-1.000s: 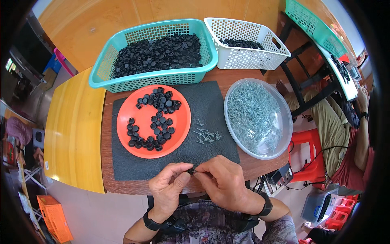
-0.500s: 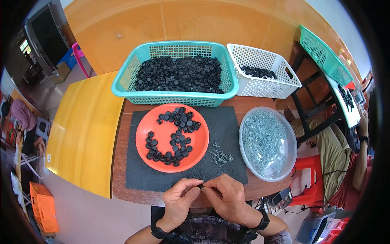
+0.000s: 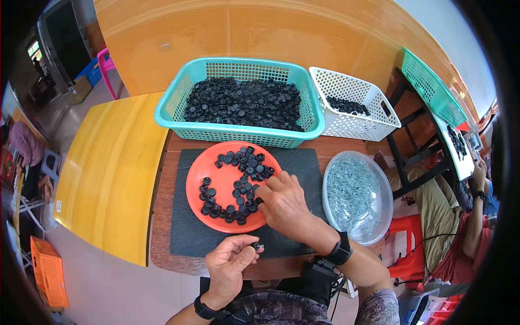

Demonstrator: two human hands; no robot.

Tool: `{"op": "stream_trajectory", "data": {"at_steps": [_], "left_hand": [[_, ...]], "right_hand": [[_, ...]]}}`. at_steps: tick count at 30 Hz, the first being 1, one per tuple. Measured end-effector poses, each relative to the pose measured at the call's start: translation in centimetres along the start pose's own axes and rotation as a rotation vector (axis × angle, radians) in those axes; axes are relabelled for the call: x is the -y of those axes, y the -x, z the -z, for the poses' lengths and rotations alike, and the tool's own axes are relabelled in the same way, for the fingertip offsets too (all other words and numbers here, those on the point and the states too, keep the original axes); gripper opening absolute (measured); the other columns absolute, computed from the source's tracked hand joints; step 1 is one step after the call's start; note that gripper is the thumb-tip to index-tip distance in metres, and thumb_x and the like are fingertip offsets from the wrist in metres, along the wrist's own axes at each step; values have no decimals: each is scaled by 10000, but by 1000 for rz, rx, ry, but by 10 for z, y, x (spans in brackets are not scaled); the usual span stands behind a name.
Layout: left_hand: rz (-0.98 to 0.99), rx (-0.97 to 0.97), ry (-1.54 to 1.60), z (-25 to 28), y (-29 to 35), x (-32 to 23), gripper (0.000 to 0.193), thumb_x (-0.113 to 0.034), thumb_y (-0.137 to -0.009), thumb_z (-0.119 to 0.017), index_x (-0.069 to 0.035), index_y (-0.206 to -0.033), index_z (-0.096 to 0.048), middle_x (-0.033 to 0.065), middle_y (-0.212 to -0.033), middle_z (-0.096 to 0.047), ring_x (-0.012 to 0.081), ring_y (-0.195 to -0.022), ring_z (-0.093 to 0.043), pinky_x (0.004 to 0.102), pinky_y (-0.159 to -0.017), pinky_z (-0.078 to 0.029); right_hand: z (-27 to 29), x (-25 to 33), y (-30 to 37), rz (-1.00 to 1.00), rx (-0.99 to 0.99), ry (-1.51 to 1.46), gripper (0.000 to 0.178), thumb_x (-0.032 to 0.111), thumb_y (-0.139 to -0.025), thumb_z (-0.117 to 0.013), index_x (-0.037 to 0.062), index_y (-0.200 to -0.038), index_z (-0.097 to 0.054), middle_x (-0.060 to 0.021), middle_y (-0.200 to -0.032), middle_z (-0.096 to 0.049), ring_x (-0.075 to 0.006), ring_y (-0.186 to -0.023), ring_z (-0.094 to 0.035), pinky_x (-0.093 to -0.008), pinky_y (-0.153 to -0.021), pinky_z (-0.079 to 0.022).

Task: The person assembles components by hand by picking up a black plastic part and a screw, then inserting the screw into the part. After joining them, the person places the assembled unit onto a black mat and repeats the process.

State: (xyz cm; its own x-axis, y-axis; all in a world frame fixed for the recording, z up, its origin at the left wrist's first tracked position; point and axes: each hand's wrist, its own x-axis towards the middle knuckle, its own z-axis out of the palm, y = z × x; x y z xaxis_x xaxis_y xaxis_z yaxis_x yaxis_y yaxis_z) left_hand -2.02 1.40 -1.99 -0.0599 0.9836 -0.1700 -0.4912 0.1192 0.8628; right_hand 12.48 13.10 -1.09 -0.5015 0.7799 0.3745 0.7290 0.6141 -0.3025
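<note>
In my left hand [image 3: 230, 265], near the table's front edge, a small black cap [image 3: 257, 246] is pinched between thumb and fingers; something shiny and metallic shows on it. My right hand [image 3: 287, 206] reaches over the right rim of the orange-red plate [image 3: 222, 180], its fingers curled together among the caps. A dark bit shows at those fingertips, but I cannot tell whether it is gripped. Several round black caps [image 3: 236, 193] lie on the plate in a rough curve. The plate sits on a dark mat [image 3: 181, 216]; my right hand and forearm cover part of the mat.
Behind the plate stands a teal basket [image 3: 233, 138] full of black caps, beside a white basket [image 3: 355, 129] with more black pieces. A clear round tub [image 3: 386, 216] of screws sits at right. A yellow board [image 3: 108, 179] adjoins at left. Another person's arm [image 3: 476, 216] shows far right.
My hands have parted. The right one has moved up to the plate's right side; the left stays low with the black cap. The view has shifted slightly, and the small screw pile is now covered.
</note>
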Motion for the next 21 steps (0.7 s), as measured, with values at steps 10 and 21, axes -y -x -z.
{"op": "stream_trajectory", "data": {"at_steps": [10, 21], "left_hand": [[36, 59, 115, 8, -7, -4, 268, -131, -836, -688, 59, -1003, -599, 153, -860, -651, 188, -690, -600, 294, -630, -492], [26, 83, 105, -7, -6, -6, 281, -155, -845, -685, 50, -1006, -582, 147, -847, -643, 189, -702, -595, 293, -631, -485]], "right_hand": [[-2, 5, -3, 7, 27, 56, 170, 90, -657, -676, 60, -787, -570, -92, -772, -570, -283, -807, -524, -397, -697, -359], [48, 37, 59, -15, -41, -500, 283, -27, -650, -632, 4, -916, -541, -134, -775, -532, -320, -692, -499, -408, -624, -426]]}}
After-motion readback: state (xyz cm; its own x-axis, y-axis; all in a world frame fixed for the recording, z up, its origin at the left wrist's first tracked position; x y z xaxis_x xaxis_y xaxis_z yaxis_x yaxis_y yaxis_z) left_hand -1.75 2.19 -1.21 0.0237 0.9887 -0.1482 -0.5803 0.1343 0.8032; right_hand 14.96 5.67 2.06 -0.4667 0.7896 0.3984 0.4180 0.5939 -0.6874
